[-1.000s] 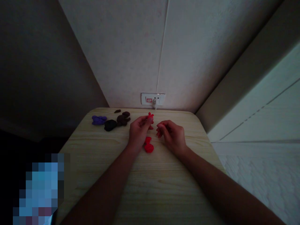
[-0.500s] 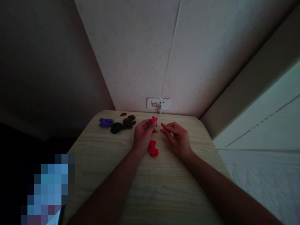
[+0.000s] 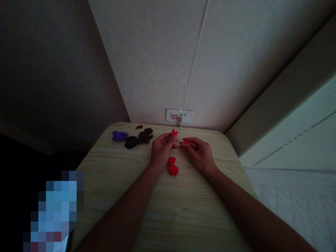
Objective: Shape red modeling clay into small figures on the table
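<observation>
My left hand (image 3: 163, 147) is closed around a small red clay figure (image 3: 174, 133), with little round knobs sticking up above the thumb. The fingers hide most of its body. Just to its right, my right hand (image 3: 198, 152) pinches a small piece of red clay (image 3: 186, 142) between thumb and fingers. Two more lumps of red modelling clay lie below on the table, a smaller lump (image 3: 172, 160) and a larger lump (image 3: 173, 170) close together.
On the wooden table (image 3: 115, 168), purple clay (image 3: 119, 136), black clay (image 3: 131, 142), brown clay (image 3: 145, 135) and a brown scrap (image 3: 139, 127) lie at the back left. A wall socket (image 3: 179, 115) with a plug sits behind the table. A pixelated bright patch (image 3: 57, 206) is at lower left.
The fingers of my right hand have come closer to the left hand, and a small red clay piece now shows between them. My left hand keeps its hold; the view has shifted slightly.
</observation>
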`<state>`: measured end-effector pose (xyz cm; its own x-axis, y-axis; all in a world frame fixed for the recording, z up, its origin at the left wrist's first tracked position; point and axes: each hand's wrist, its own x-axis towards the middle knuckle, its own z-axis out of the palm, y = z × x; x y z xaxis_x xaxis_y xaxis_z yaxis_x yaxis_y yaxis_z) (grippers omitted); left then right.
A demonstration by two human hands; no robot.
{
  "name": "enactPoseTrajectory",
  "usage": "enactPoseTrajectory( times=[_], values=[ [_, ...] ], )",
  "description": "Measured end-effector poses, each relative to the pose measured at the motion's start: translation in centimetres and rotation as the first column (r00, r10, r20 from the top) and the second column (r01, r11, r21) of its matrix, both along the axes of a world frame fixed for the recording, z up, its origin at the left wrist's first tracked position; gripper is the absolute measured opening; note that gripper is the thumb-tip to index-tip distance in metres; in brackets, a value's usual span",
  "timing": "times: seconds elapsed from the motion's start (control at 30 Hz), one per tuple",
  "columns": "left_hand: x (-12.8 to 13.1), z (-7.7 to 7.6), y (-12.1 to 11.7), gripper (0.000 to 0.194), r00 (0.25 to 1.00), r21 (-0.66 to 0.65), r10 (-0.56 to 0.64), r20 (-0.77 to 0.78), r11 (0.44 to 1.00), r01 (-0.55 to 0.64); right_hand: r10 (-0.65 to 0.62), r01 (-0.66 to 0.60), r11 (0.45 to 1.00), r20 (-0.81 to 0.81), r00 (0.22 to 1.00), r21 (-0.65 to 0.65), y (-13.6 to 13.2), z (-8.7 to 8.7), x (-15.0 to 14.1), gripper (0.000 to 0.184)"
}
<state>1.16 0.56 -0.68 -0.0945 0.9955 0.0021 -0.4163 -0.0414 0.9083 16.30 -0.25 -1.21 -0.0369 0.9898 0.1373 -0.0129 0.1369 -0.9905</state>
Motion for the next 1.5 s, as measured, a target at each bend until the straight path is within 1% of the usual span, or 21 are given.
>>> enactPoseTrajectory(
  times=[0.13, 0.3, 0.4, 0.5, 0.57, 0.63, 0.8, 0.93, 1.07, 1.17, 1.3, 1.5],
  values=[
    [0.0, 0.1, -0.1, 0.036, 1.000, -0.001, -0.017, 0.006, 1.000, 0.017, 0.044, -0.043, 0.999, -0.039, 0.998, 0.032, 0.0, 0.0, -0.1, 0.039],
    [0.0, 0.3, -0.1, 0.034, 0.999, 0.000, -0.037, -0.007, 0.999, 0.037, 0.058, -0.056, 0.997, -0.033, 0.998, 0.054, -0.2, 0.2, -0.1, 0.037],
    [0.0, 0.5, -0.1, 0.033, 0.999, -0.007, -0.044, 0.013, 0.999, 0.044, 0.039, -0.046, 0.994, 0.065, 0.997, 0.101, -0.2, 0.2, 0.1, 0.035],
    [0.1, 0.8, -0.4, 0.037, 0.998, -0.023, -0.049, 0.027, 0.999, 0.049, -0.030, 0.004, 0.989, 0.167, 0.985, 0.150, -0.2, 0.2, 0.3, 0.035],
    [0.2, 0.9, -0.5, 0.038, 0.998, -0.027, -0.056, 0.015, 0.998, 0.056, -0.073, 0.039, 0.984, 0.199, 0.977, 0.173, -0.1, 0.2, 0.4, 0.035],
    [0.1, 0.9, -0.5, 0.039, 0.998, -0.019, -0.070, -0.012, 0.997, 0.069, -0.084, 0.045, 0.982, 0.210, 0.974, 0.185, -0.1, 0.3, 0.4, 0.034],
    [0.0, 0.7, -0.4, 0.039, 0.996, 0.018, -0.071, -0.057, 0.997, 0.072, -0.059, 0.023, 0.982, 0.191, 0.980, 0.189, -0.2, 0.5, 0.4, 0.029],
    [0.1, 0.9, -0.5, 0.038, 0.997, -0.011, -0.072, -0.013, 0.997, 0.072, -0.020, -0.015, 0.981, 0.180, 0.983, 0.191, -0.4, 0.4, 0.4, 0.024],
    [0.2, 1.0, -0.6, 0.037, 0.997, -0.020, -0.075, 0.027, 0.997, 0.076, -0.008, -0.020, 0.987, 0.175, 0.985, 0.158, -0.4, 0.3, 0.4, 0.024],
    [0.2, 0.9, -0.5, 0.036, 0.997, -0.022, -0.072, 0.033, 0.997, 0.073, -0.011, -0.017, 0.988, 0.180, 0.984, 0.152, -0.3, 0.3, 0.5, 0.022],
    [0.2, 0.9, -0.5, 0.036, 0.996, -0.031, -0.076, 0.042, 0.996, 0.078, -0.041, 0.004, 0.983, 0.199, 0.979, 0.184, -0.3, 0.5, 0.5, 0.018],
    [0.1, 0.9, -0.4, 0.034, 0.995, -0.037, -0.089, 0.044, 0.995, 0.091, -0.014, -0.012, 0.989, 0.175, 0.985, 0.144, -0.3, 0.5, 0.4, 0.025]
  ],
)
